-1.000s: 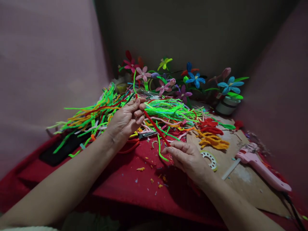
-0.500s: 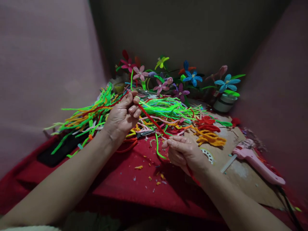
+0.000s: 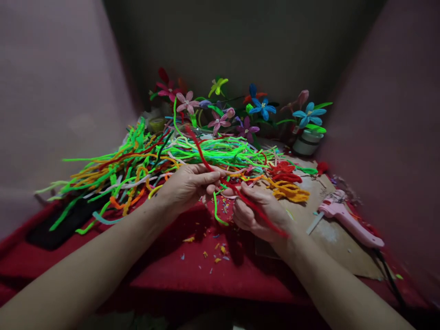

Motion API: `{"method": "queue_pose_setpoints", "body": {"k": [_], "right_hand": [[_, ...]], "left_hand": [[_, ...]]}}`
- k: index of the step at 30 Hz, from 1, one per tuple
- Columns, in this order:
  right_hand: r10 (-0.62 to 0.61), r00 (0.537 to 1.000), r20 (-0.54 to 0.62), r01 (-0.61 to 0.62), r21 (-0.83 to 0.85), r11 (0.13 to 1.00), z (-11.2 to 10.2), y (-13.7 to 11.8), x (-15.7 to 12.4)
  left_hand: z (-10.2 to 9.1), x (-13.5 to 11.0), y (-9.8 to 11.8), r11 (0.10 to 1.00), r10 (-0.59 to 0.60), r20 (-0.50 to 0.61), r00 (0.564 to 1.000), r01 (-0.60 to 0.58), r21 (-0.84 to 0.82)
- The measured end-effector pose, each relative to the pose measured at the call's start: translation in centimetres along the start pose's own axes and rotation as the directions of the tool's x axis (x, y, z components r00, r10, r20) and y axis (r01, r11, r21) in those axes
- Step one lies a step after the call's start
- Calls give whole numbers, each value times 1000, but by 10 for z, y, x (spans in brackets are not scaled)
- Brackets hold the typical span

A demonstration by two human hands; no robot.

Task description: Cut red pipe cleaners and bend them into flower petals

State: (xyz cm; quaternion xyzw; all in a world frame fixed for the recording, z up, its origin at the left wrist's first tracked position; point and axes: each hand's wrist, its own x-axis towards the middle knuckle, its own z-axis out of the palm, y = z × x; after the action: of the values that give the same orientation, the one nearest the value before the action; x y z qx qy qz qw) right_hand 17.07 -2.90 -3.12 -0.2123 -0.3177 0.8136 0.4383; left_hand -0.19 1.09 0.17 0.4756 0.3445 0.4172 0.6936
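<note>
A single red pipe cleaner (image 3: 201, 153) runs slantwise from upper left to lower right through both hands. My left hand (image 3: 190, 183) pinches it near the middle between thumb and fingers. Close beside it, my right hand (image 3: 257, 211) has its fingers curled, with the pipe cleaner lying over them and its lower end reaching toward the wrist. Behind the hands spreads a heap of loose green pipe cleaners (image 3: 220, 153) mixed with orange, white and pink ones. Folded red loops (image 3: 283, 172) and folded orange loops (image 3: 288, 190) lie right of the heap.
Pipe-cleaner flowers, among them a blue one (image 3: 263, 108), stand along the back. A white jar (image 3: 307, 142) is at the back right. The pink glue gun (image 3: 350, 222) rests on a cardboard sheet (image 3: 330, 252). Coloured scraps dot the red cloth (image 3: 165, 270). A black flat object (image 3: 58, 229) lies left.
My left hand has come down and nearer to my right hand, sliding along the red pipe cleaner. Its upper end now sticks up free beyond my left hand. The view has shifted slightly right.
</note>
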Motion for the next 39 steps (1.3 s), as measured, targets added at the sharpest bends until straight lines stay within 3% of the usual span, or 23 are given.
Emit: {"method": "queue_pose_setpoints", "body": {"k": [4,9,15,22,28,35,39], "right_hand": [[-132,978,-161,139,35,990,-3,4,6],[-299,916,-267,279,-112,954,2,14,10],[-335,862,-381,291,-170,941,3,17,11],[-296,885,-359,273,-113,955,-2,13,11],[-338,867,-366,241,-286,927,-1,14,11],[-291,929,-227,146,-497,855,1,16,7],[-237,949,-206,105,-501,859,0,18,6]], "left_hand": [[1,1,-10,995,2,-62,998,-8,-97],[11,-2,-28,999,40,-52,998,-40,17],[18,-2,-30,998,37,-62,997,-34,50],[21,-4,-26,995,-7,-66,998,14,94],[22,-8,-22,990,18,-80,997,-6,140],[25,-10,-21,981,40,56,998,-50,186],[24,-11,-20,979,31,113,993,-53,198]]}}
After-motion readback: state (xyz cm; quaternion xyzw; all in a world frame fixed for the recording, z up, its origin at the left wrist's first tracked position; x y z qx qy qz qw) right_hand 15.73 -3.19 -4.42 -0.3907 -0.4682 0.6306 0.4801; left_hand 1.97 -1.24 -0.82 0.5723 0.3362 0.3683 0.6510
